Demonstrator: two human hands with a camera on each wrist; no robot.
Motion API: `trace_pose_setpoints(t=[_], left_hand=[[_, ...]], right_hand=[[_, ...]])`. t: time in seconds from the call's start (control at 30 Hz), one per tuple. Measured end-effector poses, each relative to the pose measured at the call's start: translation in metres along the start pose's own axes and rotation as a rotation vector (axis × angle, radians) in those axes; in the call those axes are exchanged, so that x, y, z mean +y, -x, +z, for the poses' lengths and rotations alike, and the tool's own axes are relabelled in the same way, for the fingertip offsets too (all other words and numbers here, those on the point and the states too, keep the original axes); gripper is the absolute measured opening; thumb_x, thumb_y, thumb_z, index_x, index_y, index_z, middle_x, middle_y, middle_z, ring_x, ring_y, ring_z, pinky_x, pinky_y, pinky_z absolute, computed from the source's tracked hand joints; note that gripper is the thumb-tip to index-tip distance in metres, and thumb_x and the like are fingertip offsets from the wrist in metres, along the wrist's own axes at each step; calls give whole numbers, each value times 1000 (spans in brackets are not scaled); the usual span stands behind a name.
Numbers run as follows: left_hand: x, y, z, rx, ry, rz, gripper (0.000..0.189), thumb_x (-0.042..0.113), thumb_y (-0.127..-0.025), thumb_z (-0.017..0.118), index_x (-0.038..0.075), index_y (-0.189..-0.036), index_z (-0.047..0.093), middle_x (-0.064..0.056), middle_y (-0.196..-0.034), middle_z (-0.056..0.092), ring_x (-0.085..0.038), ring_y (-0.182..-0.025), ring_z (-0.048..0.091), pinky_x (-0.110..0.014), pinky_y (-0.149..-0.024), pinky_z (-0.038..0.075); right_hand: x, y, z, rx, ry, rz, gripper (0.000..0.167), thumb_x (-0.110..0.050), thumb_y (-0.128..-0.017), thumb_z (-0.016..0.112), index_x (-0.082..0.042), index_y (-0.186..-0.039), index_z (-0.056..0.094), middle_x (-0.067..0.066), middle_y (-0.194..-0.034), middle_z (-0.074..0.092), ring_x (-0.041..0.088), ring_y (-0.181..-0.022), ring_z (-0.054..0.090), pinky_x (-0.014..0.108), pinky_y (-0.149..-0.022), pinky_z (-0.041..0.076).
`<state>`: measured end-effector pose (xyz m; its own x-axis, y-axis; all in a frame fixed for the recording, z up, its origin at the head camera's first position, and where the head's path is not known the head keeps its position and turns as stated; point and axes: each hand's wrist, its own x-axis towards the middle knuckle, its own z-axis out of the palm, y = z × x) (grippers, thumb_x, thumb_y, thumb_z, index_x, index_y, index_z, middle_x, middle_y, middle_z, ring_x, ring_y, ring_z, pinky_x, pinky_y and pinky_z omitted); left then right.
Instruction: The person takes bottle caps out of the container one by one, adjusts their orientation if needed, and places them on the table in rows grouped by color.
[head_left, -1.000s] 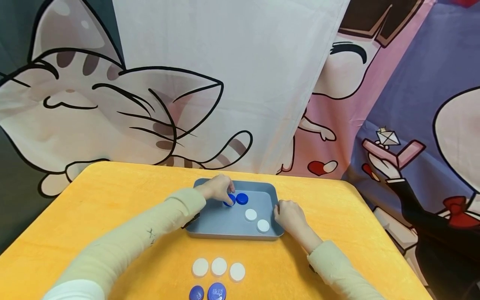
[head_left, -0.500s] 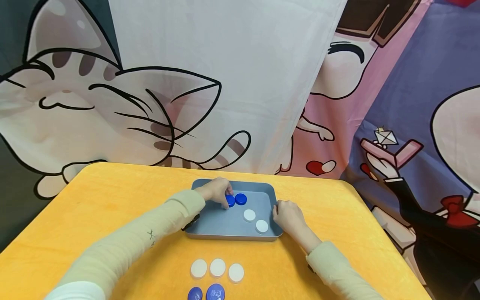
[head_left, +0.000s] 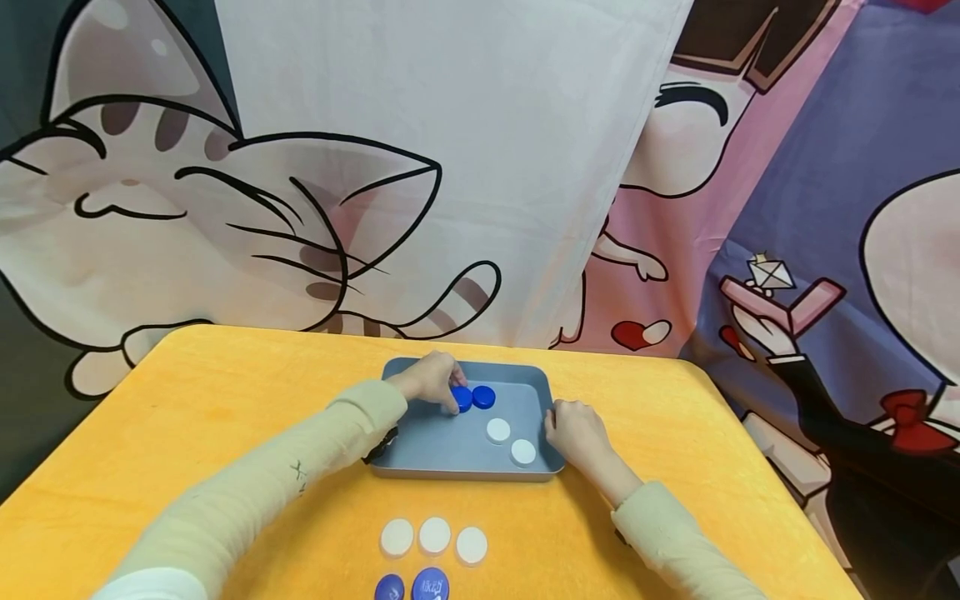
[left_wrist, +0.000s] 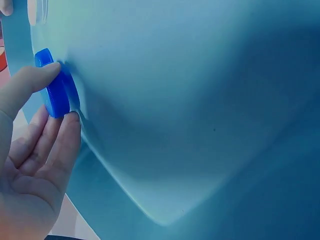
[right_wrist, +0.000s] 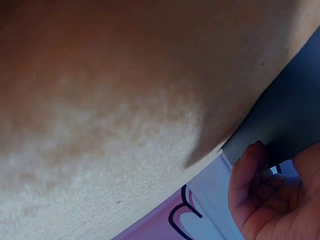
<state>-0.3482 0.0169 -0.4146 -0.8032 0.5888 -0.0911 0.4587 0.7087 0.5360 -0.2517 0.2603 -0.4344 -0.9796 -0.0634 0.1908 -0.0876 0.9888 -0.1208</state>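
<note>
A shallow blue-grey tray lies on the table, its right end beside my right hand. That hand grips the tray's side wall, with curled fingers showing against it in the right wrist view. Over the tray's back left part, my left hand pinches a blue bottle cap between thumb and fingertips. A second blue cap sits right beside the held one. Two white caps lie in the tray's right half, toward the front.
Three white caps form a row on the yellow tablecloth in front of the tray. Nearer still are two blue caps, one with printed lettering. A cartoon-printed cloth hangs behind the table.
My left hand, holding the blue cap, has shifted slightly, and that cap now sits closer against the other blue cap. The right hand stays at the tray's edge.
</note>
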Motion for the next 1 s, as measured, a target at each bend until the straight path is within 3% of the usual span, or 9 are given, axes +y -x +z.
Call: trace_pose_setpoints(t=[0.07, 0.33, 0.73, 1.0], left_hand=[[5, 3, -1, 1, 11, -36, 40, 12, -68, 87, 6, -104, 72, -7, -106, 72, -19, -99, 66, -31, -89, 54], [6, 7, -4, 15, 0, -34, 39, 13, -68, 86, 7, -104, 72, -6, -104, 72, -18, -96, 65, -30, -88, 54], [17, 17, -17, 66, -16, 20, 39, 15, -68, 87, 5, -102, 72, -6, -100, 71, -18, -92, 64, -30, -86, 54], [25, 33, -21, 82, 3, 37, 37, 15, -68, 86, 4, -100, 72, -7, -98, 71, -20, -92, 65, -31, -85, 55]], right_hand=[[-1, 0, 0, 2, 2, -1, 24, -15, -90, 63, -1, -70, 63, 4, -53, 49, 16, -47, 45, 25, -46, 38], [-1, -1, 0, -13, -9, 17, 24, -15, -90, 62, -1, -71, 62, 5, -53, 50, 16, -48, 46, 26, -47, 38], [1, 0, 2, -11, 5, 9, 25, -16, -90, 62, -2, -69, 61, 6, -54, 51, 17, -47, 47, 28, -46, 40], [0, 0, 1, -10, 0, 15, 26, -16, -90, 62, -2, -68, 60, 5, -53, 50, 17, -47, 47, 28, -46, 39]])
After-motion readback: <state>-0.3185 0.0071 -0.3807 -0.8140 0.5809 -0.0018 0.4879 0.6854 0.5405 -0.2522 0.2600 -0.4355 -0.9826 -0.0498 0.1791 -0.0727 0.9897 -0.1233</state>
